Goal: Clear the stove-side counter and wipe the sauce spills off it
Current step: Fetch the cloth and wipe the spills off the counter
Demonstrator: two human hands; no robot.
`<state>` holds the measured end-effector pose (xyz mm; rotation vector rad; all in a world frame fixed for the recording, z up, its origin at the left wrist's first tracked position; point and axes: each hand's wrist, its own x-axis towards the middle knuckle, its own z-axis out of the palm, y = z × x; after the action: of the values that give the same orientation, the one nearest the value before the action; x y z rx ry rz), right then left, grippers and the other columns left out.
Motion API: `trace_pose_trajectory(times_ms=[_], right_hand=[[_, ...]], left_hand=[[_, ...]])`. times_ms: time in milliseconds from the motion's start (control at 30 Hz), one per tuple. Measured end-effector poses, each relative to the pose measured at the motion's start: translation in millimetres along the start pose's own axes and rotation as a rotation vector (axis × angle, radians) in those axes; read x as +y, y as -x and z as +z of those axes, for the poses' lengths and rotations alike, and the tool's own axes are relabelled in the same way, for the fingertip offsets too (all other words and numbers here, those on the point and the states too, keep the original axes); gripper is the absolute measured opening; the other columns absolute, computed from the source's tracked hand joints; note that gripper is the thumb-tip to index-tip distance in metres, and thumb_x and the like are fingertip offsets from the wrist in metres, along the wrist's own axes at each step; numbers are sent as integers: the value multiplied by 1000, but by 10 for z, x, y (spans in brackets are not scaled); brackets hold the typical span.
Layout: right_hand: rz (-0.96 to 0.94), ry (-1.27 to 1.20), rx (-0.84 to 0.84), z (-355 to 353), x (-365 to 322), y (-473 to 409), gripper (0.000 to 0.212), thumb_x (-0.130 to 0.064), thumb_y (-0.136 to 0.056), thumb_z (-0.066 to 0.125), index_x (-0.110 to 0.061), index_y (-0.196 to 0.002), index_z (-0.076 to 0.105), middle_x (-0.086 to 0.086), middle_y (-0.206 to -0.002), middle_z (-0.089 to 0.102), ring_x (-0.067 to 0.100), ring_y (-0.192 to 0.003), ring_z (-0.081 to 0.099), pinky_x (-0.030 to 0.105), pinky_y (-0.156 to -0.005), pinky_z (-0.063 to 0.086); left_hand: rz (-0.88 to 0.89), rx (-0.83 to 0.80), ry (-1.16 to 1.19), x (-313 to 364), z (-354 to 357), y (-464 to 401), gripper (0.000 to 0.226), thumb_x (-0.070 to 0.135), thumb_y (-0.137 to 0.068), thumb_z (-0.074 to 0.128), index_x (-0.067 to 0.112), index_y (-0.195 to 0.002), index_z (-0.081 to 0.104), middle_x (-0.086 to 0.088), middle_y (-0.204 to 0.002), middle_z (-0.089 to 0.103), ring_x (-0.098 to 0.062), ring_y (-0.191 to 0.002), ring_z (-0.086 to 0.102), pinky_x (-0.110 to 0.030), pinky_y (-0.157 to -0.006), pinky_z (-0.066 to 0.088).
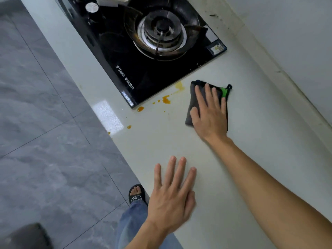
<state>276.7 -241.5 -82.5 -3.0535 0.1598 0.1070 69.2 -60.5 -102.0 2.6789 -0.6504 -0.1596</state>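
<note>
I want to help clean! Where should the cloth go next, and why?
Probably slide the cloth left, toward the stove. The right hand presses it flat on the counter, and the orange sauce spots sit just beside it, unwiped.

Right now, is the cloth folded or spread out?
Folded: the dark cloth lies as a compact pad on the counter under the flat right hand.

Pale table (224,168) smooth, faintly glossy; stove (143,74) at 12 o'clock, glossy black glass (metal burner (161,31)); dark cloth (193,105) matt, soft; floor (45,123) grey stone-look tile.
</note>
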Motion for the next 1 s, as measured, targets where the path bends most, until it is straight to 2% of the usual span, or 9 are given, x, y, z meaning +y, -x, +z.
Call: trace_pose_trajectory(times_ms=[100, 167, 333, 400, 533, 600, 767, 867, 1000], right_hand=[[166, -27, 0, -21, -227, -197, 71, -41, -95, 23, -30, -164, 10, 4, -172, 7, 25, -159, 6, 54, -127, 5], [108, -34, 23, -27, -489, -184, 72, -40, -94, 27, -27, -164, 14, 6, -172, 10, 28, -158, 9, 55, -126, 6], [-506, 5, -109, -16, -410, 274, 77, -38, -92, 42, -34, -164, 13, -2, -173, 5, 20, -159, -1, 52, -127, 8], [-602, 53, -149, -58, -186, 278, 80, -40, -90, 44, -37, -163, 11, -6, -173, 2, 16, -159, -3, 51, -128, 7], [-261, 31, -74, -37, -459, 179, 75, -40, -93, 35, -33, -164, 12, 1, -173, 4, 21, -159, 0, 53, -127, 8], [-198, -8, -38, 14, -838, 263, 73, -40, -95, 34, -29, -164, 13, 8, -172, 7, 26, -159, 2, 55, -126, 7], [-630, -70, -138, 21, -965, 562, 74, -39, -92, 43, -35, -162, 19, 1, -171, 11, 21, -159, -1, 53, -127, 7], [-686, -46, -160, -7, -928, 509, 78, -40, -89, 46, -37, -162, 19, -3, -171, 10, 19, -159, -1, 53, -127, 8], [-888, -49, -110, 85, -1410, 518, 77, -40, -87, 47, -36, -161, 26, -2, -171, 17, 20, -159, 9, 52, -127, 10]], left_hand=[[-3, 14, 12, 11, 47, 1, 72, 42, -93, 57, 23, -160, 40, -13, -177, 18, -40, -164, 13, -71, -127, 9], [-1, 21, 18, 4, 55, -2, 72, 42, -93, 58, 23, -160, 42, -13, -176, 19, -40, -164, 14, -71, -126, 11], [-4, 23, 23, 8, 27, 13, 71, 43, -93, 59, 23, -159, 44, -12, -175, 23, -39, -164, 15, -71, -125, 15], [-7, 29, 34, 12, 20, 14, 70, 43, -93, 58, 23, -159, 45, -13, -175, 24, -39, -164, 15, -72, -125, 16], [-20, 18, 56, 23, -12, -1, 69, 42, -92, 59, 21, -157, 47, -14, -174, 26, -39, -163, 17, -71, -126, 15], [-27, -3, 62, 30, -39, -16, 67, 42, -92, 58, 20, -155, 47, -15, -173, 28, -39, -163, 18, -70, -127, 12], [-44, -36, 68, 16, -111, -11, 56, 43, -93, 55, 19, -143, 54, -11, -145, 51, -39, -147, 41, -67, -129, 12], [-56, -15, 85, 24, -154, -18, 61, 42, -94, 55, 20, -150, 48, -10, -146, 49, -37, -148, 40, -67, -128, 17], [-52, 27, 83, 47, -184, -27, 49, 43, -90, 59, 19, -133, 53, -8, -135, 54, -35, -137, 50, -67, -125, 26]])
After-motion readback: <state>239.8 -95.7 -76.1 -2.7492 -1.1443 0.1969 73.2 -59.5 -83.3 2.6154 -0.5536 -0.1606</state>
